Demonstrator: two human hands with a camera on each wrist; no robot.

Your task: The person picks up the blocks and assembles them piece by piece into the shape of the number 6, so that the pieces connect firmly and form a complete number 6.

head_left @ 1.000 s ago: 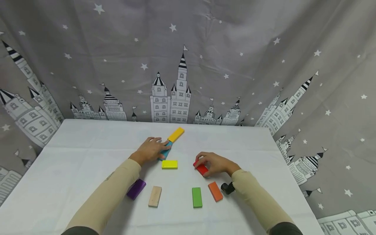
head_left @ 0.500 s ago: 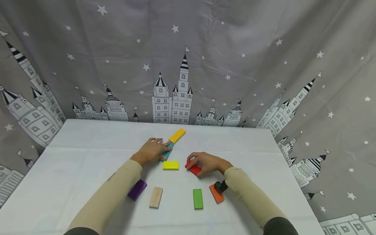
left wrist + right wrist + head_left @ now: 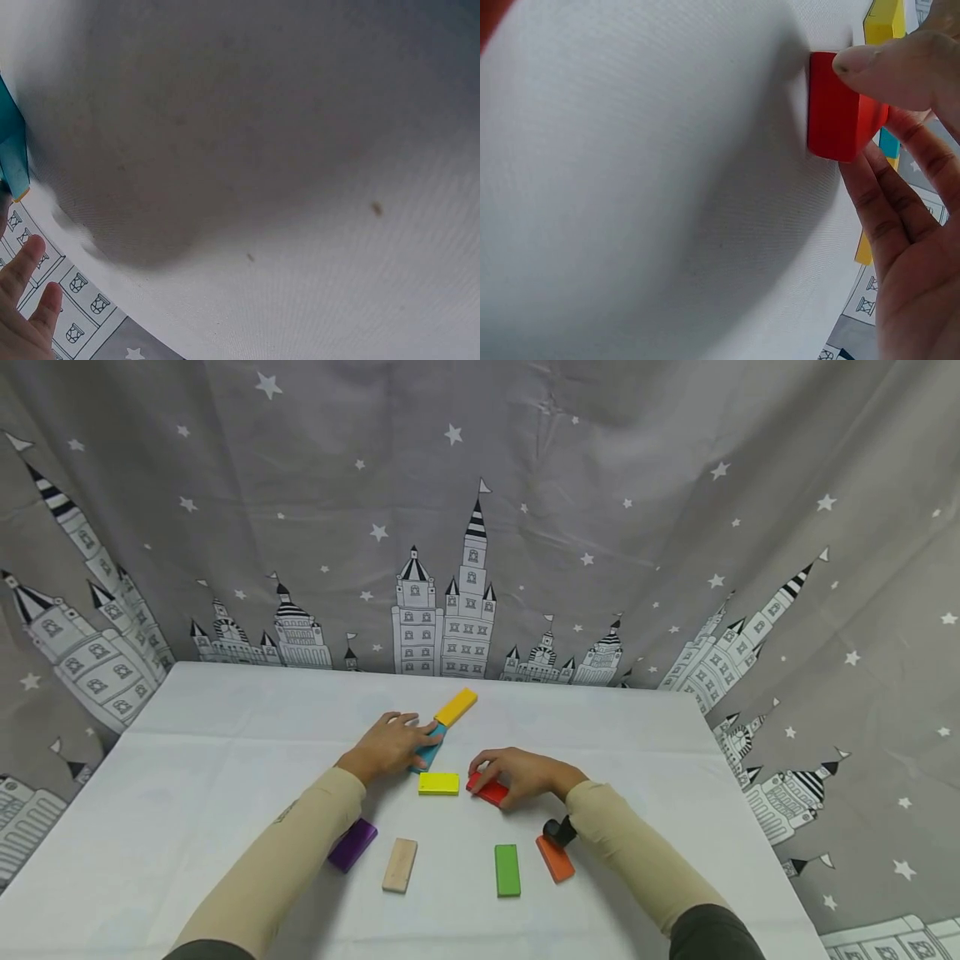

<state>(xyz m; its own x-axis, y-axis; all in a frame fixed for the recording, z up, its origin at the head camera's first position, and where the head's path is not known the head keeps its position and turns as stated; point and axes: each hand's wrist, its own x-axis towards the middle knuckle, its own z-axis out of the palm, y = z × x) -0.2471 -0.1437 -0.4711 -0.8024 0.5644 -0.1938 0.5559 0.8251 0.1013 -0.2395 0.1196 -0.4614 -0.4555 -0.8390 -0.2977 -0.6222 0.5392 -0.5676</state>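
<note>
My left hand (image 3: 386,747) spans a blue block (image 3: 430,753) lengthwise, index finger near its far end and thumb at its near end. An amber block (image 3: 457,706) continues the line from the blue block's far end. Flat on the table just below them lies a bright yellow block (image 3: 438,784). Thumb and fingers of my right hand (image 3: 528,771) grip a red block (image 3: 491,792), tilted slightly, a short gap to the right of the yellow one. In the right wrist view the thumb (image 3: 892,71) presses the red block's (image 3: 832,112) near end.
Nearer me on the white-covered table (image 3: 247,752) lie a purple block (image 3: 352,846), a plain wooden block (image 3: 400,866), a green block (image 3: 507,871) and an orange block (image 3: 555,862). The black wrist camera (image 3: 558,832) overlaps the orange one. A grey castle-print curtain (image 3: 570,468) hangs behind.
My right hand has brought the red block leftward, close to the yellow block, and turned it nearer to level. The left hand stays on the blue block.
</note>
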